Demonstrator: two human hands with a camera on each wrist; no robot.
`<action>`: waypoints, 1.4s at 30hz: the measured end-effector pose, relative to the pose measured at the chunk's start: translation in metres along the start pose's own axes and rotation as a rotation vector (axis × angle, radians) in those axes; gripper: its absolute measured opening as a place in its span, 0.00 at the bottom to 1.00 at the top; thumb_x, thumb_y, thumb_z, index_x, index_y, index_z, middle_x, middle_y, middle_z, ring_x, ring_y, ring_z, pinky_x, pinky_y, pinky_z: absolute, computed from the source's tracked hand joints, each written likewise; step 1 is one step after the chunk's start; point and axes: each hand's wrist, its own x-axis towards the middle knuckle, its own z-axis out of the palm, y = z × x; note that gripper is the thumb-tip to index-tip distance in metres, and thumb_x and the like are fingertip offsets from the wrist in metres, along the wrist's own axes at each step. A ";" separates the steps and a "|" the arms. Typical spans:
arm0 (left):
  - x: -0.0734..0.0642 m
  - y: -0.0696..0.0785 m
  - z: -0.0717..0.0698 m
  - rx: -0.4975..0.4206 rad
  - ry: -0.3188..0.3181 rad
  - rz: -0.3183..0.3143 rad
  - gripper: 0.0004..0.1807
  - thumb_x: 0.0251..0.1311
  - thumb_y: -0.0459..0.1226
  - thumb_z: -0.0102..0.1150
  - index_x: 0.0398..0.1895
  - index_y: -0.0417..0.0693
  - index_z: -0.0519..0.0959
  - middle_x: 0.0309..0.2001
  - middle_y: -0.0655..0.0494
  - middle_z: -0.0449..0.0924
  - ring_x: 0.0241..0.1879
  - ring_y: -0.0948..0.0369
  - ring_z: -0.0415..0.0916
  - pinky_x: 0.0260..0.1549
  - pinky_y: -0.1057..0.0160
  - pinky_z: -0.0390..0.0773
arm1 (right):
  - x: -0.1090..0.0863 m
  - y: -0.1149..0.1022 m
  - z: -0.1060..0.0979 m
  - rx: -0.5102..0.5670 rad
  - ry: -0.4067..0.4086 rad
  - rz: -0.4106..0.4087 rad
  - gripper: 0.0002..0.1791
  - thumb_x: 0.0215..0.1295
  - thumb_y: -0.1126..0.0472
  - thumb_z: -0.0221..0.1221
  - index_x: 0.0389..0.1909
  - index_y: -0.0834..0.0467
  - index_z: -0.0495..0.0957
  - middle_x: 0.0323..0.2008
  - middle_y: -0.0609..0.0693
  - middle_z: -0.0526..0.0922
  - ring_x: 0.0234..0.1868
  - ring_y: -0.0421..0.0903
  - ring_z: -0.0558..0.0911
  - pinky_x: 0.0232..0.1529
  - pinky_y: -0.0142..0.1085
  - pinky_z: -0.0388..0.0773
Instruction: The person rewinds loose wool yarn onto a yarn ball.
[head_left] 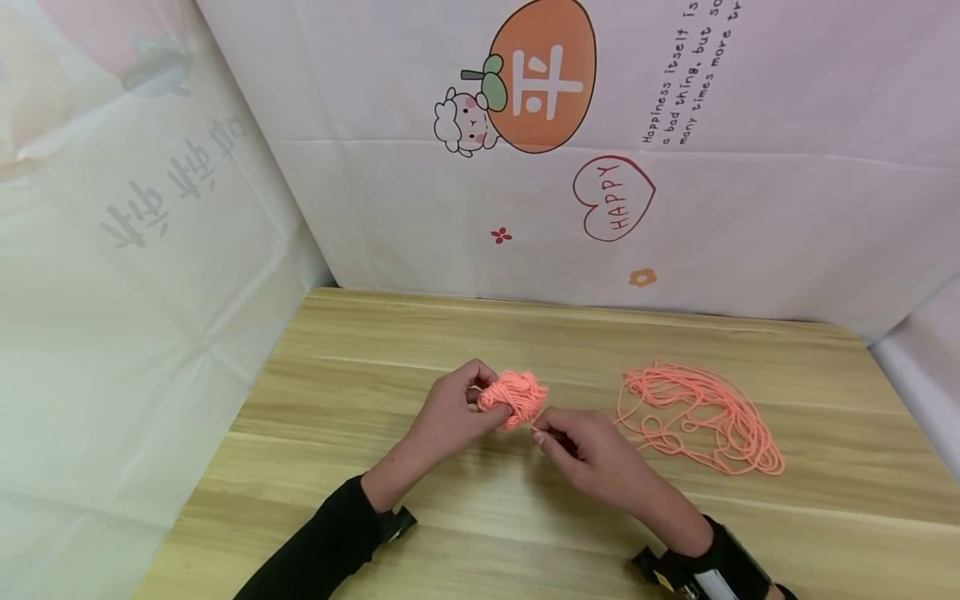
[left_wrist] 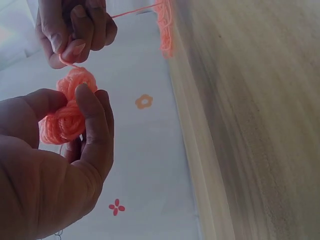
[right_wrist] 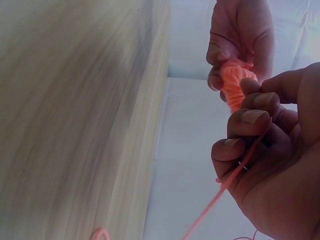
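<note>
A small ball of coral yarn (head_left: 517,398) is held in my left hand (head_left: 457,408), thumb on the near side and fingers behind it. Close to its right, my right hand (head_left: 600,457) pinches the yarn strand (left_wrist: 70,63) between thumb and forefinger. From the ball the strand runs into the right hand, and in the right wrist view the rest of it (right_wrist: 212,202) passes under the curled fingers and out below. Both hands are raised over the wooden table, the ball partly covered by the left fingers.
A loose heap of the same coral yarn (head_left: 705,417), in long loops, lies on the wooden table (head_left: 360,333) right of the hands. White printed cloth (head_left: 420,217) hangs behind the table's back edge, and more cloth (head_left: 150,333) stands along the left.
</note>
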 end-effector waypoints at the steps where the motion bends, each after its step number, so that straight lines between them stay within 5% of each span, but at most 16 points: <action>1: 0.000 -0.001 0.000 0.023 0.000 -0.001 0.11 0.56 0.37 0.64 0.41 0.54 0.74 0.37 0.58 0.79 0.30 0.62 0.80 0.21 0.63 0.79 | 0.000 0.000 0.000 0.000 -0.002 0.000 0.10 0.72 0.60 0.55 0.33 0.40 0.75 0.19 0.35 0.68 0.17 0.33 0.65 0.17 0.28 0.65; 4: -0.001 -0.003 0.001 0.085 0.000 0.005 0.11 0.56 0.39 0.64 0.41 0.55 0.74 0.36 0.60 0.79 0.30 0.63 0.79 0.20 0.66 0.78 | -0.001 -0.002 0.001 0.003 -0.011 0.002 0.10 0.72 0.61 0.55 0.33 0.41 0.75 0.19 0.35 0.68 0.17 0.33 0.65 0.17 0.28 0.66; 9: -0.002 -0.004 0.004 0.223 -0.019 0.101 0.12 0.54 0.38 0.65 0.39 0.56 0.73 0.35 0.63 0.78 0.33 0.66 0.77 0.22 0.67 0.79 | -0.002 -0.005 0.001 -0.004 -0.009 0.005 0.10 0.71 0.61 0.55 0.32 0.41 0.75 0.19 0.35 0.68 0.18 0.33 0.66 0.18 0.28 0.66; 17: -0.001 -0.007 0.010 0.317 -0.158 0.230 0.15 0.51 0.33 0.67 0.37 0.58 0.73 0.33 0.67 0.77 0.32 0.69 0.74 0.20 0.73 0.76 | -0.003 -0.007 0.000 -0.003 -0.004 0.019 0.09 0.72 0.57 0.55 0.31 0.41 0.74 0.18 0.35 0.68 0.18 0.32 0.66 0.18 0.28 0.66; 33: -0.001 -0.007 0.012 0.416 -0.338 0.297 0.14 0.50 0.35 0.67 0.36 0.61 0.73 0.34 0.70 0.75 0.33 0.69 0.71 0.27 0.75 0.73 | -0.002 -0.004 -0.007 0.013 0.014 0.031 0.09 0.74 0.55 0.51 0.32 0.46 0.77 0.16 0.36 0.68 0.15 0.33 0.64 0.16 0.27 0.63; 42: -0.002 -0.003 0.014 0.328 -0.459 0.349 0.17 0.47 0.31 0.66 0.37 0.59 0.74 0.35 0.70 0.75 0.34 0.70 0.72 0.30 0.71 0.77 | -0.001 0.000 -0.007 0.014 0.051 0.068 0.08 0.73 0.58 0.52 0.33 0.47 0.77 0.16 0.37 0.69 0.14 0.34 0.65 0.14 0.27 0.63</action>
